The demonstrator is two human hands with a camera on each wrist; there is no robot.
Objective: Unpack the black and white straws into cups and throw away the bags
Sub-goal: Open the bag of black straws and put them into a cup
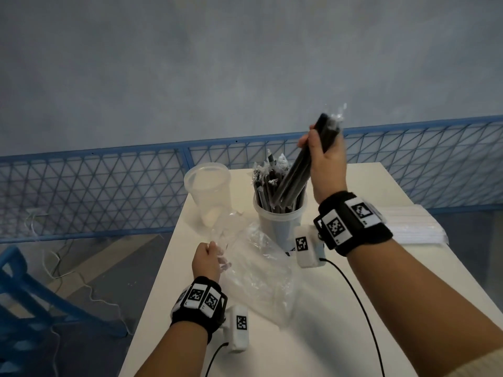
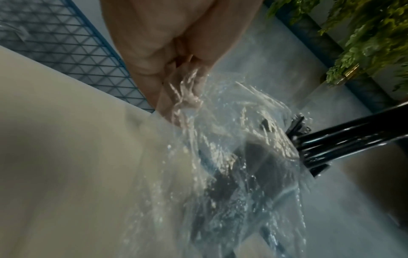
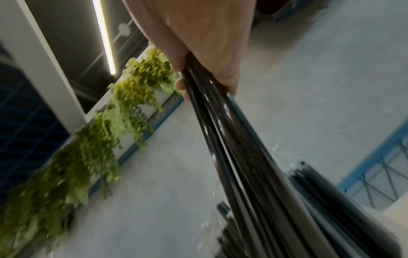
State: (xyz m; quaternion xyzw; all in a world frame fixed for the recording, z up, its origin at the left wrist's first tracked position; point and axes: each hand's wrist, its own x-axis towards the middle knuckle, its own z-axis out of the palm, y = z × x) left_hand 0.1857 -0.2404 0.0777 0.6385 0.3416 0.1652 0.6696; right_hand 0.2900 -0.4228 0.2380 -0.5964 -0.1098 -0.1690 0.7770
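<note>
Far end of tabletop (image 1: 340, 308) is crowded: empty clear cup (image 1: 208, 190) at the far left edge, cup of black straws (image 1: 280, 210) just right of it, narrow gap between. Straws stick up and lean, blocking approach from above. Right hand (image 1: 326, 161) holds a straw bundle (image 1: 302, 170) slanting into that cup, covering its right side. Clear bag (image 1: 258, 270) in the left hand (image 1: 206, 261) sprawls over the left-centre. White straw pack (image 1: 419, 227) along the right edge. Near tabletop and the centre strip are open, crossed by a wrist cable (image 1: 362, 308). Blue mesh fence (image 1: 95, 191) closes the far side.
</note>
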